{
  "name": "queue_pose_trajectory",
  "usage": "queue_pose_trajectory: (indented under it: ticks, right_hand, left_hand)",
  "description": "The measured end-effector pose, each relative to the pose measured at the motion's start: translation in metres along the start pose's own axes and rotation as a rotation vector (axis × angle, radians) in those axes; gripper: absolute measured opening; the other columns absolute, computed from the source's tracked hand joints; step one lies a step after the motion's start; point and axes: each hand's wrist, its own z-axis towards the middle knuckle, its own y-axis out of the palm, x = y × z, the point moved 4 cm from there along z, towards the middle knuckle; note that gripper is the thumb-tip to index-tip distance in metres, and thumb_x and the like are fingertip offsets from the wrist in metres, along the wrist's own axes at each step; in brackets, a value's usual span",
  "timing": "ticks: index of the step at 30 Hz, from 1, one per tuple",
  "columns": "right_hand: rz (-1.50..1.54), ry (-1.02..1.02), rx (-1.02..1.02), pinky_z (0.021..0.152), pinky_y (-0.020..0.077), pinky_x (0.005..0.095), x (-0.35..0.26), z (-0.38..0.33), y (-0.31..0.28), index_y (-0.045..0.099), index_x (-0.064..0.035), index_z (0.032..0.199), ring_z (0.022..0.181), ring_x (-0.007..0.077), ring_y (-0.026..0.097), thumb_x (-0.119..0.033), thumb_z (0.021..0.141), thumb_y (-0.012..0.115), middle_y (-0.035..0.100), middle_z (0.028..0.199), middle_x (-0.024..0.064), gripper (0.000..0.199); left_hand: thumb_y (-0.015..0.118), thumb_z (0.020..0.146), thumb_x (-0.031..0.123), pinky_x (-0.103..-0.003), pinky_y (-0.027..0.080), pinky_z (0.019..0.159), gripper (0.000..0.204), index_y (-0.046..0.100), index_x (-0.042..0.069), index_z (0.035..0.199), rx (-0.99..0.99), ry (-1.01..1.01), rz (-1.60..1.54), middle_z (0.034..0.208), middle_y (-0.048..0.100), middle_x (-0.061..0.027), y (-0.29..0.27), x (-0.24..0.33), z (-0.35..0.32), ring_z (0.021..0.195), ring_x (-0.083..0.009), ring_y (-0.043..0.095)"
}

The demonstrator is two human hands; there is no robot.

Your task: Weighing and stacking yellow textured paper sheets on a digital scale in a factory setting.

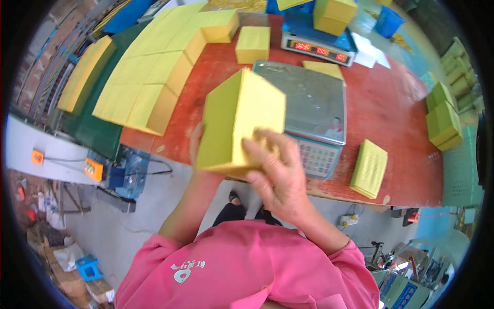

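Observation:
A thick stack of yellow paper (221, 121) is held up in front of me, tilted, above the near edge of the red table. My left hand (196, 144) supports it from the left and below; most of its fingers are hidden behind the stack. My right hand (278, 170) grips the right side, its curled fingers pressed on the paper and slightly blurred. Just behind the stack is a scale with a flat metal plate (314, 103) and a keypad (316, 157). A thinner yellow paper stack (369, 169) lies right of the scale.
Rows of yellow stacks (154, 67) cover the left side, partly on a green surface (90, 131). A single stack (252, 45) stands behind the scale. A second scale (319, 49) with red digits carries more stacks (334, 15). Further stacks (443, 121) stand at the right edge.

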Motion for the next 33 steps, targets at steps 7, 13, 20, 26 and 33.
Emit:
queue_pose_trajectory:
  ticks: [7, 13, 20, 26, 33]
  right_hand:
    - [-0.529, 0.163, 0.239, 0.102, 0.0375, 0.0454, 0.087, 0.027, -0.063, 0.062, -0.0084, 0.124, 0.122, 0.0330, 0.052, -0.012, 0.078, 0.069, 0.059, 0.129, 0.0120, 0.047]
    - [-0.742, 0.201, 0.106, 0.106, 0.0347, 0.0502, 0.053, 0.035, -0.036, 0.061, -0.0052, 0.123, 0.122, 0.0384, 0.051, -0.006, 0.075, 0.069, 0.057, 0.128, 0.0166, 0.049]
    - [0.533, 0.338, -0.406, 0.089, 0.0518, 0.0387, 0.056, 0.040, 0.160, 0.063, -0.0014, 0.116, 0.102, 0.0330, 0.065, -0.005, 0.086, 0.066, 0.067, 0.110, 0.0159, 0.030]
    - [0.479, 0.467, -0.198, 0.080, 0.0544, 0.0384, 0.111, 0.009, 0.258, 0.062, -0.0039, 0.118, 0.095, 0.0333, 0.066, -0.002, 0.087, 0.064, 0.066, 0.108, 0.0171, 0.031]
    - [0.434, 0.570, -0.153, 0.077, 0.0536, 0.0348, 0.118, 0.008, 0.262, 0.064, -0.0052, 0.117, 0.089, 0.0283, 0.066, 0.000, 0.085, 0.066, 0.067, 0.101, 0.0152, 0.033]
  left_hand:
    - [0.036, 0.101, 0.041, -0.046, 0.048, 0.099, 0.054, 0.047, 0.002, 0.137, 0.001, -0.303, 0.073, 0.133, 0.056, -0.0160, 0.051, -0.099, 0.108, 0.119, -0.0292, 0.058]
    - [0.047, 0.099, 0.041, -0.036, 0.058, 0.073, 0.048, 0.062, -0.002, 0.114, -0.143, -0.729, 0.958, 0.102, 0.069, -0.0184, 0.004, 0.009, 0.116, 0.084, -0.0250, 0.070]
    - [0.051, 0.095, 0.040, -0.035, 0.056, 0.066, 0.040, 0.063, 0.003, 0.105, 0.037, -0.119, 1.552, 0.099, 0.069, -0.0148, -0.047, 0.200, 0.353, 0.084, -0.0223, 0.069]
    - [0.041, 0.097, 0.047, -0.052, 0.036, 0.106, 0.056, 0.051, 0.006, 0.135, -0.031, 0.311, 2.387, 0.133, 0.056, -0.0173, -0.093, 0.223, 0.537, 0.131, -0.0322, 0.047]
    - [0.039, 0.098, 0.050, -0.053, 0.022, 0.115, 0.061, 0.048, 0.005, 0.137, -0.037, 0.319, 2.632, 0.140, 0.049, -0.0190, -0.114, 0.197, 0.598, 0.137, -0.0336, 0.038]
